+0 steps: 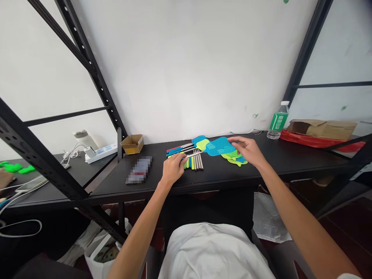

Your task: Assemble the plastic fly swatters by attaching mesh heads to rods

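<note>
No text legible; bottle label point(278, 122) too small.

The table point(273, 159) is black and long. In its middle part lie some fly swatters point(199, 140), their handles pointing to the left. In front of them are loose grey rods point(198, 161) and coloured grips point(192, 162), placed side by side. To the right lies a small pile of swatter heads point(240, 161), green and blue. At the left stands a small open carton point(132, 146); nearer to the front edge lies a flat object point(139, 169), blurred. At the right stands a bottle point(278, 122) with green label, beside a red bag point(302, 137) which carries brown cardboard point(337, 131). A second black tabletop point(84, 173), farther left, bears a white power strip point(101, 152).
</note>
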